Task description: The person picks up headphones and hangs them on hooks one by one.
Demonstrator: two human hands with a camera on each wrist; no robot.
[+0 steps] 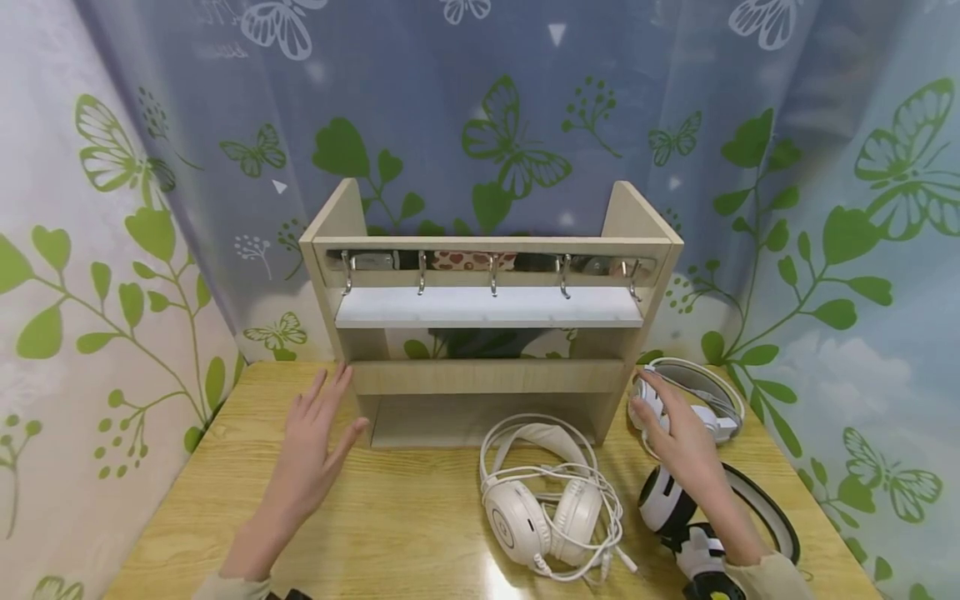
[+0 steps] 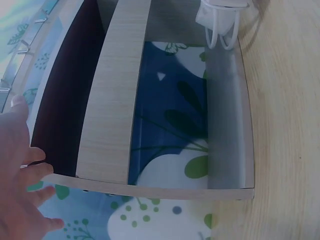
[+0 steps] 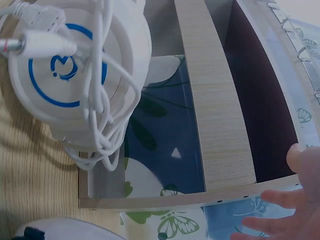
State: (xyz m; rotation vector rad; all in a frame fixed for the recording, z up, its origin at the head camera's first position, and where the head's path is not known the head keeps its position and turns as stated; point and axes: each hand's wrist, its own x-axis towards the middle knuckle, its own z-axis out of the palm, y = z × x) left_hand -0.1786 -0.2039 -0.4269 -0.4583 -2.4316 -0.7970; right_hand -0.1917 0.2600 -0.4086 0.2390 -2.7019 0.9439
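A small pale wooden shelf [image 1: 487, 377] stands on the table, with a strip of metal hooks [image 1: 493, 273] along its upper front. My left hand [image 1: 309, 446] is beside its left side panel, fingers extended and thumb apart. On the other side, my right hand [image 1: 681, 433] is near the right panel, its fingers also extended. Neither hand holds anything. In the wrist views, the fingers of the left hand [image 2: 22, 175] and of the right hand [image 3: 295, 200] are spread at the shelf's outer edges. White headphones [image 1: 542, 508] with a bundled cable lie before the shelf's right half.
Right of the shelf lie white headphones [image 1: 723, 417], partly behind my right hand. Nearer the front are black-and-white headphones [image 1: 667, 504], overlapped by my right forearm. Curtains with butterflies and leaves [image 1: 480, 108] enclose the wooden table [image 1: 390, 533] at the back and sides.
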